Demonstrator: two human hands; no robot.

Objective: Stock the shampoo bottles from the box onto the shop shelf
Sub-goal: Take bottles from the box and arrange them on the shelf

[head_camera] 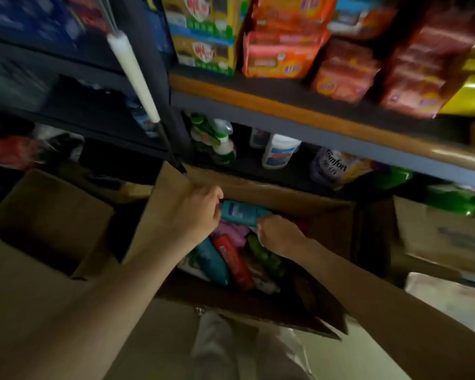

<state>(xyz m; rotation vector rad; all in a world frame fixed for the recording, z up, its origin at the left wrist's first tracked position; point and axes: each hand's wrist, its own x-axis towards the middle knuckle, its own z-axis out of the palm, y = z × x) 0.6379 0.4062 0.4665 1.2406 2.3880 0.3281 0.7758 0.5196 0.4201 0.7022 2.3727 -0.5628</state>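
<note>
An open cardboard box (272,193) stands on the floor below the shop shelf (299,124). Several shampoo bottles lie inside it, among them a red one (232,259), a teal one (213,260) and a green one (263,255). A light blue bottle (240,212) sits at the top of the pile, lying sideways. My left hand (200,212) grips its left end with curled fingers. My right hand (279,234) curls its fingers at the bottle's right end; whether they hold that bottle or something beneath it is hidden.
An empty open carton (47,212) sits to the left, another printed carton (444,234) to the right. The low shelf holds spray bottles (220,144), a white tub (280,150) and a purple pouch (332,165). Orange and red packs (283,53) fill the upper shelf. A white-handled pole (133,75) leans ahead.
</note>
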